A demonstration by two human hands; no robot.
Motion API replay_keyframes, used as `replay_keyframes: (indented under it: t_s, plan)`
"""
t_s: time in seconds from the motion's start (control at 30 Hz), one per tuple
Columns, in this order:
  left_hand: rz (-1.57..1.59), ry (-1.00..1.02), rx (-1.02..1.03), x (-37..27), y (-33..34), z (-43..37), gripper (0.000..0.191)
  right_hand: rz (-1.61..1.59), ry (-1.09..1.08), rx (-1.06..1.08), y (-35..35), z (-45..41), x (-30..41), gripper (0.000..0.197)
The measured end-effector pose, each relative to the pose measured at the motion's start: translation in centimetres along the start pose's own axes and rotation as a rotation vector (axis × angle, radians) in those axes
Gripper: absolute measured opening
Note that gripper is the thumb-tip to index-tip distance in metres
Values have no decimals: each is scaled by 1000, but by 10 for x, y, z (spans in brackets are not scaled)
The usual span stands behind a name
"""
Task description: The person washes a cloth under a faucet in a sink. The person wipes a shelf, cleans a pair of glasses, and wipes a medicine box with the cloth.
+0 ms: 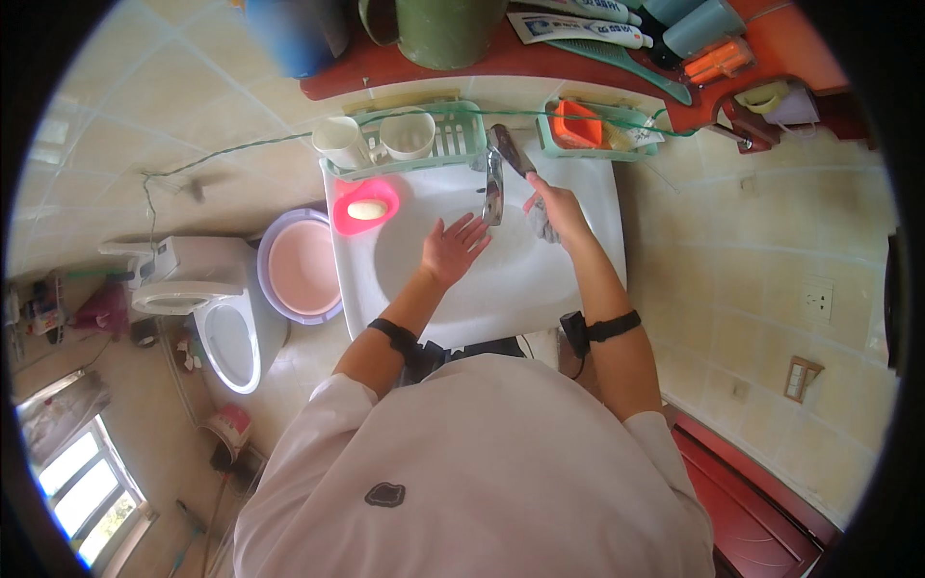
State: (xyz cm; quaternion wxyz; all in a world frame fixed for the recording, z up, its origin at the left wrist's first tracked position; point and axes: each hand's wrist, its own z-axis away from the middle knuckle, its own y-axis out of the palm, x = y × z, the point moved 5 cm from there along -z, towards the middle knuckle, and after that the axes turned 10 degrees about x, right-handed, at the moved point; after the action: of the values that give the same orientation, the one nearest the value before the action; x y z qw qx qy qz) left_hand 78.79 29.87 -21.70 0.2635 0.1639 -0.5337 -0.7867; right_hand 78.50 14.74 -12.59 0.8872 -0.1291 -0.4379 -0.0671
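A white washbasin [462, 311] lies before me with a chrome faucet [493, 191] at its back. My left hand [455, 251] is spread, palm up and holding nothing, its fingertips close to the spout's end. Over the right part of the bowl, my right hand [560, 209] has a crumpled grey cloth [542, 222] in its lower fingers. One extended finger of that hand meets the end of the raised faucet lever [512, 150]. At the basin's left corner a pink soap dish [345, 220] carries a pale bar of soap [368, 209].
Behind the basin stand a green basket [466, 134] with two white mugs and a second basket [564, 150] with an orange container. A red shelf [578, 72] above bears a green pitcher [452, 32] and toothpaste tubes. Left are nested basins [303, 267] and a toilet [231, 339].
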Motion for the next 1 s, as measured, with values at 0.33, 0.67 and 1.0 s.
replay_keyframes:
  t_s: [0.33, 0.67, 1.0]
  plan:
    - [-45, 22, -52, -3, 5, -5, 38, -80, -166, -12, 0, -7, 12, 27]
    - [-196, -53, -92, 4, 12, -12, 30, -274, -228, -17, 5, -3, 32, 25]
    - [-337, -172, -97, 2, -8, -33, 24, 938, -428, -247, 9, 37, 47, 46]
